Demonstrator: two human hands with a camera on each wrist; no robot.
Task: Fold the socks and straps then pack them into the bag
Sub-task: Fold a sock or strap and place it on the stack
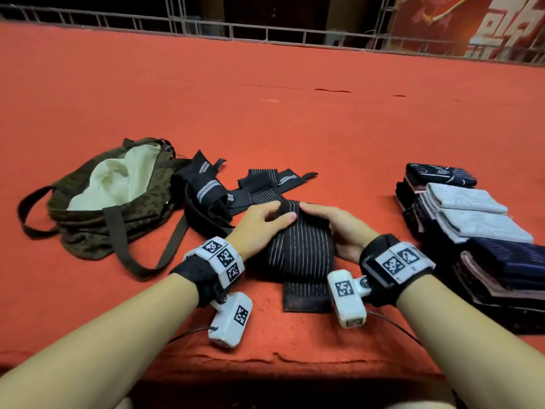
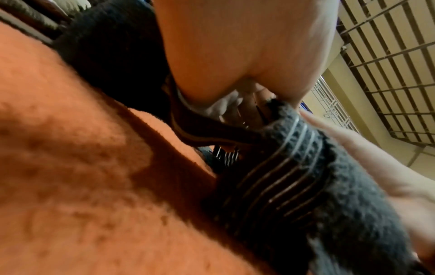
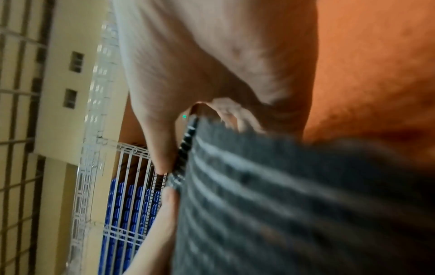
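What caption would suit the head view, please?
Both hands, left hand and right hand, fold a striped strap between open bag and folded socks.

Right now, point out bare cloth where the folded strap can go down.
Free: the red cloth beyond the loose straps, up to the wire fence; also between the striped strap and sock stack. Crowded: between the bag and both hands, left hand, right hand.

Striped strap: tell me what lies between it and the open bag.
The striped strap sits under both hands, left hand and right hand. A heap of loose black straps lies on the cloth between it and the bag, whose mouth is open.
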